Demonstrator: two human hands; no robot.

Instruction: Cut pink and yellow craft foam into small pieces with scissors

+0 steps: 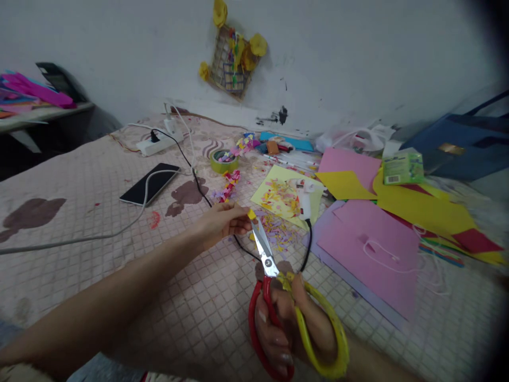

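My left hand [226, 220] pinches a small piece of yellow paper [252, 214] between thumb and fingers. In my right hand [294, 323] is a pair of scissors [268, 265] with one red and one yellow handle, my fingers through the loops. The blades point away from me, slightly apart, with their tips at the yellow paper. Beneath and beyond the blades lie many purple, yellow and pink paper scraps [278, 228]. Just past my left hand is a string of small pink, yellow and purple paper pieces [230, 185].
A white glue gun [304, 199] rests on a pale yellow sheet [274, 178], its black cord running toward me. Pink sheets [369, 249] and yellow paper [421, 209] lie right. A phone [150, 183], a power strip [159, 143] and a tape roll [224, 162] stand left and behind.
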